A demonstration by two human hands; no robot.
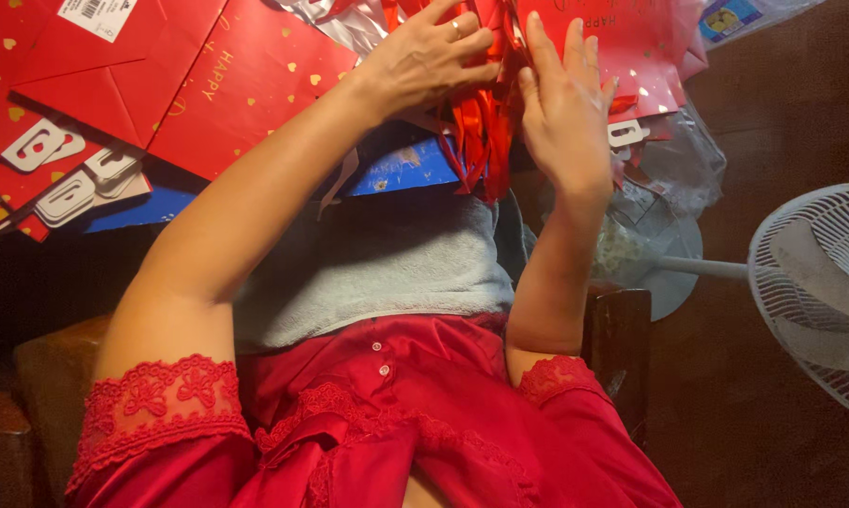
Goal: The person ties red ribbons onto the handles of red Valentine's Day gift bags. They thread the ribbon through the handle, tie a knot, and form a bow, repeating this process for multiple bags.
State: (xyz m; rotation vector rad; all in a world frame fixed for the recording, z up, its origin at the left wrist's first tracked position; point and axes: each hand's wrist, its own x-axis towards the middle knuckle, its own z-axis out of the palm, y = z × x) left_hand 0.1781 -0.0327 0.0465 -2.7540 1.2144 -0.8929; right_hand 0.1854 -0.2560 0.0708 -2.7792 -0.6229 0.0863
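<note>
My left hand [424, 61], a ring on one finger, is raised at the top centre with its fingers closed on a bunch of shiny red ribbon handles [479, 132]. My right hand [565, 103] stands just right of it, palm flat and fingers straight, pressed against the same red ribbons and a red gift bag [631, 38] behind them. The ribbons hang down between both hands. A grey towel [377, 273] lies across my lap under the hands.
Flat red gift bags with gold hearts [236, 85] are piled at the upper left, with white plastic hanger tabs [67, 179] and a blue sheet [401, 169] below them. A white fan [819, 282] stands at right, clear plastic bags [669, 179] beside it.
</note>
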